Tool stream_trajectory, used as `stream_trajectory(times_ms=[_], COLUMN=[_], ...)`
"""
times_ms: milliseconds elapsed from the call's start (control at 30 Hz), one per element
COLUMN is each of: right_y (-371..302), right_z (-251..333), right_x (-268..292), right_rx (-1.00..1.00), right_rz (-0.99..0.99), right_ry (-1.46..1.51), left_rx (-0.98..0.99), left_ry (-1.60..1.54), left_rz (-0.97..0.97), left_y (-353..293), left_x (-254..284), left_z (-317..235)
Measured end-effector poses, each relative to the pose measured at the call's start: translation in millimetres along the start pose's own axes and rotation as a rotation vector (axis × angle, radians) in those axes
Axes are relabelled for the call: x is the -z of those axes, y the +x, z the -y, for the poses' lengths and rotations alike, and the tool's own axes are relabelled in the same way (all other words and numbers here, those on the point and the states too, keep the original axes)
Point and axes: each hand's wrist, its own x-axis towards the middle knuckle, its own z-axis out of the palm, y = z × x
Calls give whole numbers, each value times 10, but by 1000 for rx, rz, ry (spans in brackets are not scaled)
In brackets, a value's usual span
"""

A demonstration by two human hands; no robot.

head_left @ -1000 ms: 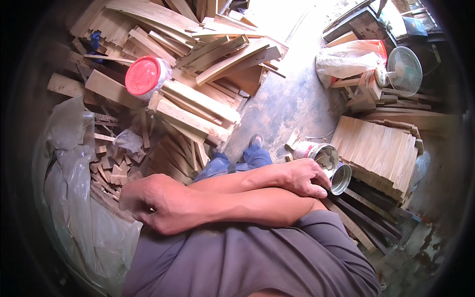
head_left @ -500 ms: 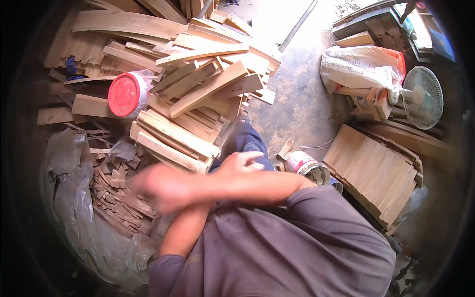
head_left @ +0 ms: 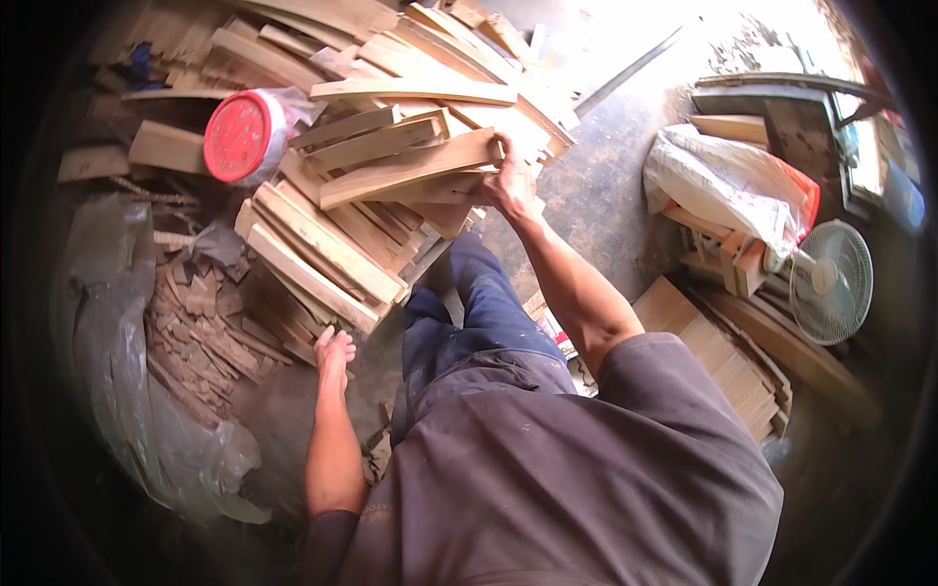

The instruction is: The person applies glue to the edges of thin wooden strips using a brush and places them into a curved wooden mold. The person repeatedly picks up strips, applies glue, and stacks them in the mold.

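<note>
At the woodpile (head_left: 327, 252), right hand (head_left: 513, 188) grips a board (head_left: 410, 169) (pale)

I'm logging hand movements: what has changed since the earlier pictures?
The right hand, crossed to the left earlier, has swung forward and rightward and now grips the end of a light wooden board. The left hand has uncrossed leftward and is beside the stacked boards; whether it touches them is unclear. The red-lidded tub stayed beside those boards.

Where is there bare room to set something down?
Bare floor shows between the wood pile by the right hand and the white sack. It is crowded at left, where scraps lie between the plastic sheet and that pile.
</note>
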Motion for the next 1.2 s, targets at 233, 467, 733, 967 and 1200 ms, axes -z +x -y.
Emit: stream_trajectory(times_ms=[233, 467, 733, 967, 1200], right_y=[-821, -1619, -1632, -1508, -891], right_z=[-387, -122, -165, 30, -69], right_x=[-833, -634, 174, 637, 212], right_rx=[-455, -617, -533, -420, -269], right_rz=[35, 686, 785, 697, -93], right_ry=[420, 1002, 824, 1005, 732], left_rx=[-50, -103, -1, -69, 78], left_ry=[-81, -99, -169, -180, -74], left_rz=[160, 197, 75, -133, -400], left_y=[-135, -232, 246, 499, 1388], left_x=[-604, -850, -500, -369, -484], left_z=[-192, -363, 10, -50, 235])
